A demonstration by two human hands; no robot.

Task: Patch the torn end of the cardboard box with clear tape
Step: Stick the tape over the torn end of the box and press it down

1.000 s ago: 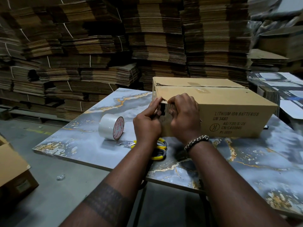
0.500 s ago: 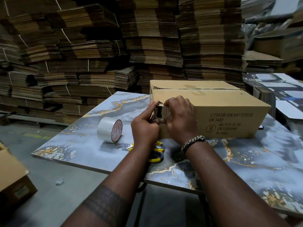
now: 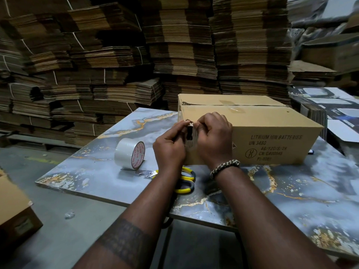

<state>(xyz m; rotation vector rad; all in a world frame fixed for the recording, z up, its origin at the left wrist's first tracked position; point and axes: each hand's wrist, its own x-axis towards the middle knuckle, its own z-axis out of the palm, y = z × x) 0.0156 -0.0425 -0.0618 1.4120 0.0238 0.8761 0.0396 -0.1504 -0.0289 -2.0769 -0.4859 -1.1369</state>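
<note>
A brown cardboard box (image 3: 258, 123) printed "LITHIUM ION BATTERIES" lies on the marbled table (image 3: 291, 191). Its near left end has a dark torn gap (image 3: 189, 133). My left hand (image 3: 169, 148) and my right hand (image 3: 212, 140) both press on that end, fingertips pinching the torn edges on either side of the gap. A strip of clear tape seems to lie under my fingers, but I cannot tell for sure. A roll of clear tape (image 3: 129, 155) stands on edge left of my hands, with nothing touching it. Yellow-handled scissors (image 3: 184, 181) lie partly under my left wrist.
Tall stacks of flattened cardboard (image 3: 174, 55) fill the background behind the table. An open carton (image 3: 15, 210) sits on the floor at the left. Printed flat sheets (image 3: 330, 105) lie at the right behind the box. The table's near edge runs just below the scissors.
Both hands have slid slightly up the box end, and my fingertips now pinch closer together at the top of the torn gap. The box, roll and scissors have not moved.
</note>
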